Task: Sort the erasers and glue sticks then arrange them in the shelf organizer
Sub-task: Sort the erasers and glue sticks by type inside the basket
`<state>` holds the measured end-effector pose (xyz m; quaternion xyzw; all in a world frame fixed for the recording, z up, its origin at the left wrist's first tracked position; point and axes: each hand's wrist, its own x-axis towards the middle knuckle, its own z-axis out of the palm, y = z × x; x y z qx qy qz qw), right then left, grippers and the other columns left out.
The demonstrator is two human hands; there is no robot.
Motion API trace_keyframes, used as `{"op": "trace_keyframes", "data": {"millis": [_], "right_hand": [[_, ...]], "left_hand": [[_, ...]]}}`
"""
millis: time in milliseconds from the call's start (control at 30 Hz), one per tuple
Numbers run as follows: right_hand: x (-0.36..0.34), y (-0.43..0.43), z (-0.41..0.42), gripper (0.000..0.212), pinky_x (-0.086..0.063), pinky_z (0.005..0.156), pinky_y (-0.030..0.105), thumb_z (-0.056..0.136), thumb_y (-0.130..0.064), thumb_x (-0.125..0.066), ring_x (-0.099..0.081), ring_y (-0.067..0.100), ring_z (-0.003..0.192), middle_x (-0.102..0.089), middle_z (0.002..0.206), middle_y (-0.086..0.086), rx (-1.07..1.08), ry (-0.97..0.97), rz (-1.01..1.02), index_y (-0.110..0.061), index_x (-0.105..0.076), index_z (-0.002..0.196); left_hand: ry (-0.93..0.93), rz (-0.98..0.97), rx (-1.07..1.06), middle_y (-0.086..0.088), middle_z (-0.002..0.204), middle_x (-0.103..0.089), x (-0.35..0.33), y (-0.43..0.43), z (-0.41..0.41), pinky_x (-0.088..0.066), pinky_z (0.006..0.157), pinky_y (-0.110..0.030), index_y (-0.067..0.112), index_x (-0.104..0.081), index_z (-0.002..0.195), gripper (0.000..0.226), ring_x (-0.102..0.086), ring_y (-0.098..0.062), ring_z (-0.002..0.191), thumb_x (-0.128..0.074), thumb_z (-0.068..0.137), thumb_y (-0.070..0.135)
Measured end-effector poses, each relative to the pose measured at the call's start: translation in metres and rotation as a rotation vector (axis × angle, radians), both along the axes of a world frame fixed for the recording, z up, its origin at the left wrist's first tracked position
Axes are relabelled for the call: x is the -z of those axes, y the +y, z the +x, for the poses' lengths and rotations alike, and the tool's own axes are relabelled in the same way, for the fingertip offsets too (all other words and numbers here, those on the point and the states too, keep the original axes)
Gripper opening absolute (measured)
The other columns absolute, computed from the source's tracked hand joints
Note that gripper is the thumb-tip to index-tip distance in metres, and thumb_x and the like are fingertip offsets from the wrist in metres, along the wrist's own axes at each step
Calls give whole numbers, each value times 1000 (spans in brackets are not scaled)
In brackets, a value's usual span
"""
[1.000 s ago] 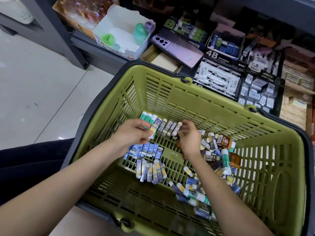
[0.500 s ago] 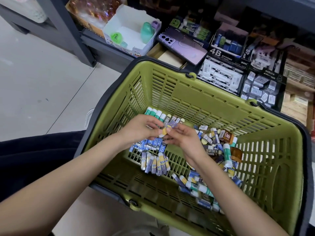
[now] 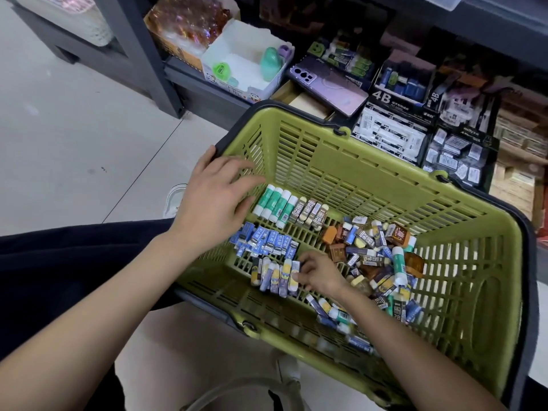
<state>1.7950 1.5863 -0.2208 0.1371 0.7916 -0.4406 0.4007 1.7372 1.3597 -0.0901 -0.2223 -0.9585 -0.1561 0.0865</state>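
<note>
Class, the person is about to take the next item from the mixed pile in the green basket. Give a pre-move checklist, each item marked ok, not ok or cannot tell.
1. Left hand free: ok, fingers spread, holding nothing.
2. Right hand free: cannot tell; its fingertips are at the end of the yellow-purple eraser row.
3. Glue stick row lined up: ok.
4. Blue eraser row grouped: ok.
5. Mixed pile sorted: not ok, jumbled erasers and glue sticks.

1. Basket: olive green, slotted; black rim.
2. Glue sticks: green-and-white labels, white caps.
3. Upper eraser row: blue sleeves, white print.
4. Lower eraser row: lilac sleeves, yellow figures.
5. Phone: lilac.
6. Floor: pale grey tiles.
</note>
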Motion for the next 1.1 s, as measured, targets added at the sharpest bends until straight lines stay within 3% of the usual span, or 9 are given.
{"op": "trace_keyframes", "data": {"millis": [167, 267, 433, 533, 633, 733, 833, 933, 1100], "right_hand": [[-1, -2, 5, 47, -39, 63, 23, 80, -20, -75, -52, 17, 73, -55, 91, 7, -52, 85, 55, -6, -56, 121], [-5, 16, 7, 49, -45, 73, 27, 82, -27, -73, -55, 18, 81, -60, 97, 6, -69, 122, 92, -12, -55, 125], [-9, 65, 20, 41, -46, 91, 29, 84, -27, -71, -60, 19, 106, -65, 114, 4, -391, 142, 260, -14, -61, 122], [-4, 62, 27, 51, -45, 87, 30, 82, -46, -67, -53, 18, 114, -64, 120, -2, -615, 250, 360, -24, -58, 127], [8, 43, 30, 48, -44, 70, 28, 79, -61, -61, -48, 18, 108, -65, 107, -5, -804, 346, 522, -24, -66, 109], [17, 31, 32, 37, -48, 70, 28, 82, -52, -61, -53, 20, 103, -65, 95, 0, -884, 394, 606, -17, -69, 89], [18, 36, 30, 29, -46, 64, 24, 81, -43, -59, -62, 21, 92, -67, 92, 1, -845, 354, 600, -17, -69, 89], [12, 50, 23, 25, -34, 56, 24, 82, -38, -62, -62, 23, 91, -66, 96, 3, -851, 234, 495, -17, -62, 97], [4, 59, 28, 35, -34, 69, 28, 92, -36, -56, -58, 28, 101, -64, 109, 8, -1022, 186, 443, -19, -54, 122]], "left_hand": [[-6, 28, -16, -10, 110, -66, 4, 5, 1, -27, 107, -57, 15, -72, 103, 31, -60, -33, 108, -75, 73, 9], [-24, 38, 35, -12, 108, -66, 11, 12, 4, -29, 107, -57, 12, -73, 100, 27, -60, -35, 105, -74, 73, 6], [-173, 115, 127, -14, 101, -67, 25, 35, 9, -46, 90, -46, 7, -72, 100, 25, -61, -37, 95, -73, 75, 1], [-333, 188, 100, -9, 108, -66, 29, 48, 9, -43, 90, -38, 10, -69, 108, 24, -57, -31, 103, -66, 84, 7], [-428, 236, 68, -5, 115, -64, 36, 56, 8, -39, 95, -33, 15, -66, 114, 26, -54, -25, 112, -62, 89, 13], [-504, 231, 69, -2, 118, -63, 42, 59, 9, -38, 92, -27, 17, -65, 116, 27, -53, -20, 113, -60, 89, 13], [-657, 286, 67, -2, 116, -64, 43, 60, 9, -40, 90, -22, 15, -65, 115, 27, -56, -14, 106, -59, 89, 9], [-817, 337, 36, -3, 110, -65, 44, 65, 9, -44, 89, -19, 12, -64, 114, 25, -58, -13, 100, -58, 90, 6], [-965, 436, 0, 5, 98, -60, 48, 79, 8, -37, 68, 5, 9, -65, 111, 21, -53, 3, 84, -56, 92, 4]]}}
